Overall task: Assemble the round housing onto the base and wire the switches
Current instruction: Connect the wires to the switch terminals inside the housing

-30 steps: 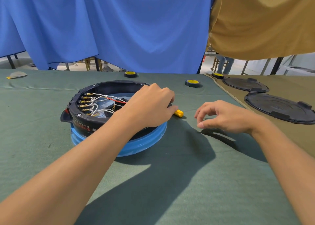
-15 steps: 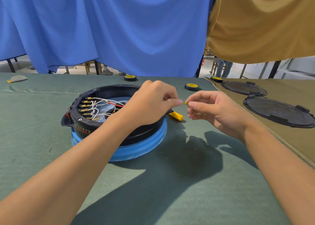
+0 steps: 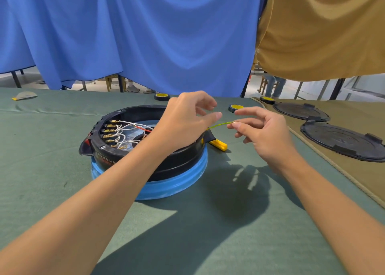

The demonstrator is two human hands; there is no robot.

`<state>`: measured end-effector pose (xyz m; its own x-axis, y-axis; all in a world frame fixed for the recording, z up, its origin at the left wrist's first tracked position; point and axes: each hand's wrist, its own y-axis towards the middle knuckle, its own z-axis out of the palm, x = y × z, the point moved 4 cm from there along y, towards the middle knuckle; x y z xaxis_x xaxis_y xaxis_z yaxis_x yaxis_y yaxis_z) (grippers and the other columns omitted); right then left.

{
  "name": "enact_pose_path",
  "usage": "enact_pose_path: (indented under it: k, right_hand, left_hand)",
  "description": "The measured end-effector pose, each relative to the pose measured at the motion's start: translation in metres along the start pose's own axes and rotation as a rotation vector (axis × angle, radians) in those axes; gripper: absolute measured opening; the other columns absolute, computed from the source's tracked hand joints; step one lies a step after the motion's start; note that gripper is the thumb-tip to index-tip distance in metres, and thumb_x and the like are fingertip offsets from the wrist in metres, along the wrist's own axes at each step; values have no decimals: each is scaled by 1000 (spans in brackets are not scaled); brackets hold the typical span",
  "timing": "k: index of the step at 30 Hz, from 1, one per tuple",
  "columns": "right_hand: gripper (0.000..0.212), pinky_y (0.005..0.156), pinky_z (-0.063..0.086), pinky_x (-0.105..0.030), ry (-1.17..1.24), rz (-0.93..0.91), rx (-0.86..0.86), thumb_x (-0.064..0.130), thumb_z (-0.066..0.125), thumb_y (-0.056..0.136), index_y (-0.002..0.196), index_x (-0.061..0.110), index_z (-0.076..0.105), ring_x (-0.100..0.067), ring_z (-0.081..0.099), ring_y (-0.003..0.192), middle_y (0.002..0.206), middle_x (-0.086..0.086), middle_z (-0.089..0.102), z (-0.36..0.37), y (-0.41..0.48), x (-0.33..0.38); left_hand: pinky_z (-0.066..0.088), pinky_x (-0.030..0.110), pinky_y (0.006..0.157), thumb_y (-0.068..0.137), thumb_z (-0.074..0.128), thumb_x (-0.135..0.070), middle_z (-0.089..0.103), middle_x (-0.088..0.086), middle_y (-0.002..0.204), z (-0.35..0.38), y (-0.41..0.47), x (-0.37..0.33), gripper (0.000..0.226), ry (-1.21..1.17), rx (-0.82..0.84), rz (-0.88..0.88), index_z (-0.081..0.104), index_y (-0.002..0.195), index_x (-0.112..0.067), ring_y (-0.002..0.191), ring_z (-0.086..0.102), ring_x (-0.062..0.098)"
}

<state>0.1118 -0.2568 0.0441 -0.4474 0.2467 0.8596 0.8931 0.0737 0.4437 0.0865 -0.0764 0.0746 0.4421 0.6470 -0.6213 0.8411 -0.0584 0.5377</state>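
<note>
The black round housing (image 3: pixel 125 158) sits on the blue base (image 3: pixel 173 186) left of the table's middle. Inside it, white and red wires (image 3: pixel 129 128) run to a row of brass terminals. My left hand (image 3: pixel 183 122) hovers over the housing's right rim with thumb and index finger apart, holding nothing that I can see. A thin yellow-green wire (image 3: pixel 218 125) comes out from under that thumb and runs right. My right hand (image 3: pixel 260 133) pinches the wire's free end between its fingertips. A yellow plastic piece (image 3: pixel 218 145) lies against the housing's right side.
Green cloth (image 3: pixel 208 233) covers the table. Three rolls of black-and-yellow tape (image 3: pixel 235 107) lie along the far edge. Two black round lids (image 3: pixel 341 141) rest on the brown cloth at right. A small grey piece (image 3: pixel 25 95) lies at far left. Blue and tan curtains hang behind.
My left hand rose off the housing rim, pinched the yellow-green wire, then opened its fingers. My right hand came in from the right, took the wire's end and drew it rightward.
</note>
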Motion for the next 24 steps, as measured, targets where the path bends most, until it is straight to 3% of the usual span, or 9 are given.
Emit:
enact_pose_path:
  k: [5,8,13,17,20,24]
  right_hand:
    - [24,56,48,-11,-86,-100,-55,11,67,88,108,23,62,-4,68,65,79,11,74,16,-9,13]
    - [25,58,51,-13,-100,-128,-90,12,66,89,108,28,61,-1,69,69,85,9,74,21,-14,18]
    - [29,76,58,-34,-107,-113,-33,18,61,93,120,28,58,-6,70,81,84,14,74,25,-16,22]
    - [16,81,55,-45,-113,-96,-79,18,59,94,108,24,64,-4,68,83,81,12,74,22,-14,16]
    - [13,76,56,-39,-130,-60,-111,16,58,94,102,22,66,-2,67,76,77,11,73,25,-13,6]
    - [11,71,50,-26,-48,8,-143,13,60,90,91,22,67,2,66,75,78,8,73,38,-3,-2]
  left_hand:
    - [44,4,79,90,70,-26,74,-10,91,1,-4,-8,17,74,60,97,76,103,-19,85,65,-1]
    - [49,15,78,91,68,-23,76,-5,86,0,-5,-11,14,97,62,133,79,100,-18,80,67,6]
    - [48,13,70,92,66,-13,56,-26,60,-8,-3,-10,13,144,-8,148,78,93,-15,63,60,-1]
    - [54,26,75,91,64,-12,69,-12,69,-32,7,4,11,182,-44,30,71,85,-17,73,66,8]
    - [53,26,73,92,62,-13,73,-5,75,-43,11,24,9,270,-6,-71,71,89,-14,78,67,9]
    - [55,39,86,93,62,-15,74,1,86,-38,8,39,10,330,85,-167,73,93,-14,90,65,21]
